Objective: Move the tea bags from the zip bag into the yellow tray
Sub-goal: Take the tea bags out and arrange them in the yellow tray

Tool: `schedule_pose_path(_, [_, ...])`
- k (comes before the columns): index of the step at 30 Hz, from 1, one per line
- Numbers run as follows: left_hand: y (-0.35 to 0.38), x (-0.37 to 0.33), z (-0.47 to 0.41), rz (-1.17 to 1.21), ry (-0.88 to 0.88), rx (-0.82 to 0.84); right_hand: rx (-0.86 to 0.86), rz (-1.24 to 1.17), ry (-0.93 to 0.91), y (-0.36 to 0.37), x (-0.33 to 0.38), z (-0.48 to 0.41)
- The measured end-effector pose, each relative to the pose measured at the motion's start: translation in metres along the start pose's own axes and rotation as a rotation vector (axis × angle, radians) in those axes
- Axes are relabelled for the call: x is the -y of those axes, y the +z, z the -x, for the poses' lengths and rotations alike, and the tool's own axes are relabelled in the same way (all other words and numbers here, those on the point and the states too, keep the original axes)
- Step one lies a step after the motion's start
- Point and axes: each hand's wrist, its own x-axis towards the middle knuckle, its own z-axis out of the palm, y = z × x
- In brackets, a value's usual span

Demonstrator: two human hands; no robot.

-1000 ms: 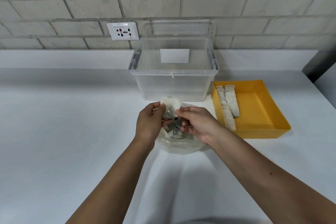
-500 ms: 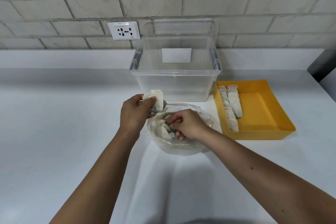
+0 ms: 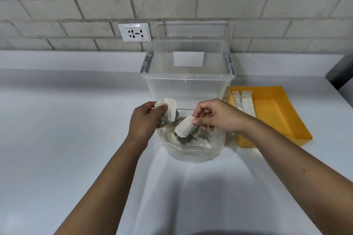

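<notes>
A clear zip bag (image 3: pixel 193 151) sits open on the white counter, with several pale tea bags (image 3: pixel 191 140) inside. My left hand (image 3: pixel 146 120) holds a small stack of tea bags (image 3: pixel 168 109) at the bag's left rim. My right hand (image 3: pixel 215 115) pinches one tea bag (image 3: pixel 186 127) by its end just above the bag's mouth. To the right lies the yellow tray (image 3: pixel 284 118), with two rows of tea bags (image 3: pixel 243 101) along its left side.
A large clear plastic tub (image 3: pixel 188 86) stands right behind the zip bag, against the brick wall. A wall socket (image 3: pixel 134 32) is at the back left. A dark object (image 3: pixel 342 75) sits at the far right edge.
My right hand was down inside the zip bag; it has come up holding one tea bag. My left hand keeps its tea bags at the bag's left rim.
</notes>
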Motion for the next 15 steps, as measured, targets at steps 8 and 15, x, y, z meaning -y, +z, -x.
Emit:
schedule_pose_path(8, [0.014,-0.002,0.01,0.061,-0.069,0.121,0.021,-0.228,-0.012,-0.018,0.012,0.014])
schedule_pose_path(15, [0.02,0.003,0.016,0.174,-0.112,0.101,-0.259,-0.499,0.086,0.002,0.013,0.008])
